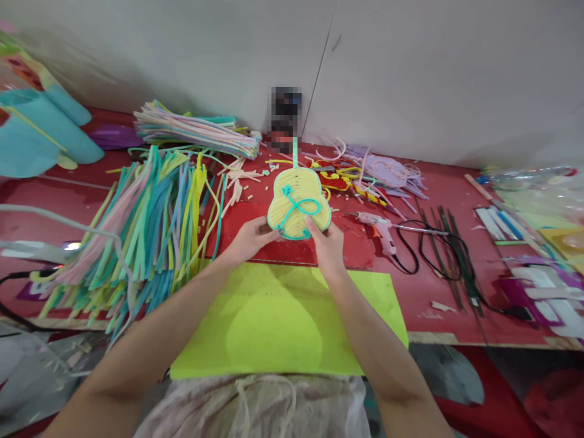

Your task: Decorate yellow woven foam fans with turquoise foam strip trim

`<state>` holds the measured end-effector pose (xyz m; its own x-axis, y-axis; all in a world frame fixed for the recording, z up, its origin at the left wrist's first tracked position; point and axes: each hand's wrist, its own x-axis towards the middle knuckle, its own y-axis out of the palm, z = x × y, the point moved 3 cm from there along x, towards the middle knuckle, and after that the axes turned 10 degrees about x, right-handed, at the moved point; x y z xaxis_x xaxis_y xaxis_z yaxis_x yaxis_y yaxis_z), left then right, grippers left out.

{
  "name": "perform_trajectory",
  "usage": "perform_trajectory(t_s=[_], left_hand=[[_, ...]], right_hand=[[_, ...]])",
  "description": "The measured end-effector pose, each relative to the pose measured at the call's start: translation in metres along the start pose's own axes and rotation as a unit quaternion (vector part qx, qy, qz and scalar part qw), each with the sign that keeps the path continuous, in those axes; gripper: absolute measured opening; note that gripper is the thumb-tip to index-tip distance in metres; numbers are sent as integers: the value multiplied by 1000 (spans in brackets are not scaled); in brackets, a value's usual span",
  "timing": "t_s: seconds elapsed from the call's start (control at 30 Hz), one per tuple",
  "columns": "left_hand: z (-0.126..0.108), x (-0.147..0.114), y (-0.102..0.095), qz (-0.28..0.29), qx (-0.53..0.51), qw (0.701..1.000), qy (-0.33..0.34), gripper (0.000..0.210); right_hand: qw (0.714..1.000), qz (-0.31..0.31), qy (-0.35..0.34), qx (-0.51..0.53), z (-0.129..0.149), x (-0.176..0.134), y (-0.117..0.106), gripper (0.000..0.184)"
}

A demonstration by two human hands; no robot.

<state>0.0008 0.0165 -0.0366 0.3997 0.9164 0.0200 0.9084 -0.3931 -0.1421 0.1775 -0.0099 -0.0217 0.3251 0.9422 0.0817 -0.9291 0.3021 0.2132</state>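
Observation:
Both my hands hold up a fan-shaped craft piece (pixel 285 210), made of pale yellow pipe cleaners with a turquoise edge. A turquoise loop and small flower shapes sit on its face, and a pale green handle points away from me. My left hand (pixel 253 238) pinches its lower left edge. My right hand (pixel 327 243) grips the lower right edge, its thumb on the front. Beneath it are a red mat (pixel 356 243) and a bright yellow-green sheet (pixel 274 316) over the table's front edge.
Pipe cleaners (pixel 150 213) are heaped at left, with another bundle (pixel 196 131) behind. Purple and yellow pieces (pixel 387 170) lie at back right. A pink glue gun (pixel 381 231) with a black cord rests at right, near dark rods (pixel 449 243). A pixelated object (pixel 286 115) stands by the wall.

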Motion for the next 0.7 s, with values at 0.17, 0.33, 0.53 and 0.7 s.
perform_trajectory(t_s=[0.17,0.33,0.53,0.7], left_hand=[[2,0,-2,-12,17,1000,2,40],[2,0,-2,-23,28,999,10,39],[3,0,-3,-30,34,999,12,39],[2,0,-1,-22,22,1000,5,43]], right_hand=[[1000,3,4,-11,0,-1,0,38],[1000,9,2,-1,0,-1,1,36],[1000,8,-3,-2,1,-1,1,37],[1000,4,4,-10,1,-2,1,39]])
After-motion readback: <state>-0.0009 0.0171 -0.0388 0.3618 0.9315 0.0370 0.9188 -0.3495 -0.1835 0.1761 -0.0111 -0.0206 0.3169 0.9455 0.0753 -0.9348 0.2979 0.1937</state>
